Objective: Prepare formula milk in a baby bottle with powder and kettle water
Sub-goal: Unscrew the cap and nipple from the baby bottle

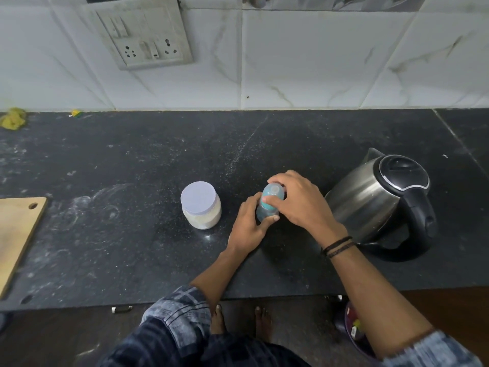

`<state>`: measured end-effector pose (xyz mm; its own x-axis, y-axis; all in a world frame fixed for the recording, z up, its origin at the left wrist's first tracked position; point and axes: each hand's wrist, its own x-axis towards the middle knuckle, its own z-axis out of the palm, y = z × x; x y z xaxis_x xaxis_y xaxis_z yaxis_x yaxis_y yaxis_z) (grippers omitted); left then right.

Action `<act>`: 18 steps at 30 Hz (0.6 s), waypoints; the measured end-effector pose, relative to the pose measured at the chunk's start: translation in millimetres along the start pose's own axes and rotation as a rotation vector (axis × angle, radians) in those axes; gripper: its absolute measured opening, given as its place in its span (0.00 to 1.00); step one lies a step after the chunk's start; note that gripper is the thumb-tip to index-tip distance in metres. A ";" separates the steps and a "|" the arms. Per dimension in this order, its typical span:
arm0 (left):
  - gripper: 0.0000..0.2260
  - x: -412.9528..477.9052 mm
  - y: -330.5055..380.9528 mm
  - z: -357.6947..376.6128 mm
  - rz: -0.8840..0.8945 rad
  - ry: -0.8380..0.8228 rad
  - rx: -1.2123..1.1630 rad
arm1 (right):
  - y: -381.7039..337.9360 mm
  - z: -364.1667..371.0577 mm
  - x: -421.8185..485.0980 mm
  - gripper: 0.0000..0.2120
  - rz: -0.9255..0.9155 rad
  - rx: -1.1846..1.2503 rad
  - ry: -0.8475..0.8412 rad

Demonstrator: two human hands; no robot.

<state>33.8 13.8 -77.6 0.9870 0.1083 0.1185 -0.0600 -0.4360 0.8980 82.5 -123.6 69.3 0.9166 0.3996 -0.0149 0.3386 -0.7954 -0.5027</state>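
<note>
A small baby bottle [267, 207] with a teal cap stands upright on the black counter [132, 247]. My left hand [248, 226] grips its body from the left. My right hand [299, 202] curls over the bottle's cap from above, thumb on the near side. To the left stands a clear powder jar [201, 206] with a pale lid, shut, holding white powder. A steel kettle [381, 202] with a black lid and handle sits to the right, lid closed.
A wooden cutting board [18, 234] lies at the counter's left edge. A wall socket panel [143, 35] is on the tiled wall. A yellow cloth [13, 119] lies far left. A bin [354, 332] stands on the floor at right.
</note>
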 end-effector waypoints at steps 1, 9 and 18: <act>0.26 0.5 -0.4 -0.5 0.003 0.002 0.000 | 0.0 -0.6 0.5 0.22 -0.004 0.020 -0.022; 0.26 0.0 -0.2 -2.3 -0.012 -0.013 0.001 | 1.6 -3.3 -0.6 0.26 0.000 0.039 -0.003; 0.28 1.3 -2.1 -2.7 -0.006 -0.011 0.009 | 1.9 -1.3 -2.0 0.29 0.028 0.093 0.010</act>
<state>34.7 17.2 -78.2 0.9889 0.1017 0.1083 -0.0525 -0.4429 0.8950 81.6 -126.5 69.4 0.9276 0.3730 -0.0220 0.2920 -0.7604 -0.5801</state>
